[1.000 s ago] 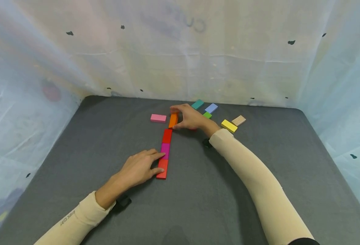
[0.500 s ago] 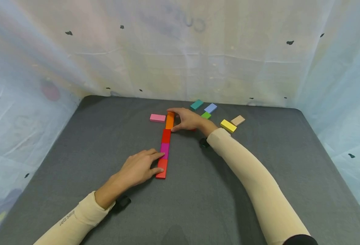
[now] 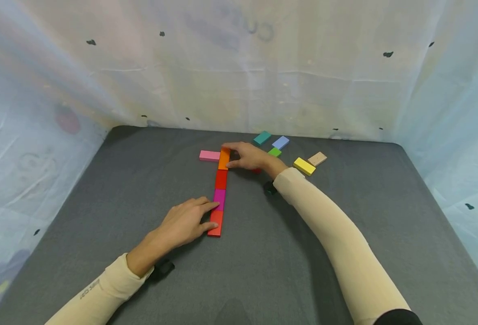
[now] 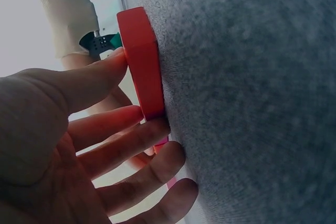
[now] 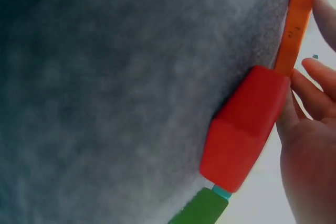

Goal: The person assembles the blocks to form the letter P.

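Observation:
In the head view, a line of flat blocks runs away from me: a light red block, a magenta block, a red block and an orange block at the far end. My left hand rests on the near part, thumb on the light red block and index finger on the magenta one, fingers fairly straight. With thumb and index finger, my right hand holds the orange block by its two ends. A pink block lies crosswise, its right end against the orange block.
Behind the right hand lie a teal block, a blue block and a green block. Another red block is mostly hidden under that hand. Yellow and wooden blocks lie farther right. A curtain surrounds the grey table.
My right hand has shifted the orange block slightly left and turned it into line with the red block, up against the pink one. The left hand has stayed in place.

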Motion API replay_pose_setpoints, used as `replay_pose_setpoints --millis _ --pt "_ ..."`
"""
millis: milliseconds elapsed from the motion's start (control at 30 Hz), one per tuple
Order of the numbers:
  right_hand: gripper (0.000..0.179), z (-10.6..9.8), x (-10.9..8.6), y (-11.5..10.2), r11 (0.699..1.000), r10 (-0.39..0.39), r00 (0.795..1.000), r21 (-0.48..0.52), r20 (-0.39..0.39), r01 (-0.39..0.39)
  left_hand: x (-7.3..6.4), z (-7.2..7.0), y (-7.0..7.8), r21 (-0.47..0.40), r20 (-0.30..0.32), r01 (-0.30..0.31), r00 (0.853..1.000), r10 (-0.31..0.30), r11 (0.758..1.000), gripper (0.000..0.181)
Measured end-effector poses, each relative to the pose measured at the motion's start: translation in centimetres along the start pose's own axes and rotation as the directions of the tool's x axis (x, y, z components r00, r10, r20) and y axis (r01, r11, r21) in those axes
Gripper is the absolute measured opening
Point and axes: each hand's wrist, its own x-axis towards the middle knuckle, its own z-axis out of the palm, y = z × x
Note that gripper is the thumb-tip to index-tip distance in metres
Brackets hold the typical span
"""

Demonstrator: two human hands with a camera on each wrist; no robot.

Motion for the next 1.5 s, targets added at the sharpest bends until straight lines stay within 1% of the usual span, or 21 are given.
replay_pose_setpoints --millis 133,367,633,800,1033,1233,1500 --pt "0.071 0.0 0.2 -0.3 1.0 0.013 1.0 -0.008 -0.02 -0.013 0.0 -0.2 0.1 0.005 -0.002 0.0 1.0 0.0 1.0 0.056" --pt "0.067 0.4 0.6 -0.8 0.998 -0.006 0.999 -0.056 -0.035 0.004 -0.1 -0.3 0.2 0.009 0.0 0.0 1.0 0.0 1.0 0.056" --pt "0.067 0.4 0.0 -1.2 0.996 0.037 0.998 -0.078 -0.047 -0.041 -0.2 -0.4 0.3 0.008 0.024 0.008 1.0 -0.009 1.0 0.057" --pt "0.069 0.4 -0.4 -1.3 0.996 0.053 0.997 -0.072 -0.064 -0.057 -0.2 -0.6 0.3 -0.001 0.025 0.01 1.0 -0.01 1.0 0.057" --pt "0.071 0.7 -0.5 -1.0 0.996 0.047 0.997 -0.069 -0.064 -0.051 -0.2 -0.5 0.3 -0.008 0.033 0.008 0.999 -0.008 1.0 0.057" --pt "0.07 0.8 -0.6 -0.9 0.997 0.035 0.996 -0.062 -0.079 -0.04 -0.2 -0.4 0.3 0.0 0.027 0.004 1.0 -0.004 1.0 0.057" --pt "0.07 0.9 -0.6 -0.8 0.997 0.033 0.996 -0.063 -0.081 -0.039 -0.2 -0.5 0.4 -0.012 0.025 0.005 1.0 -0.004 1.0 0.057"
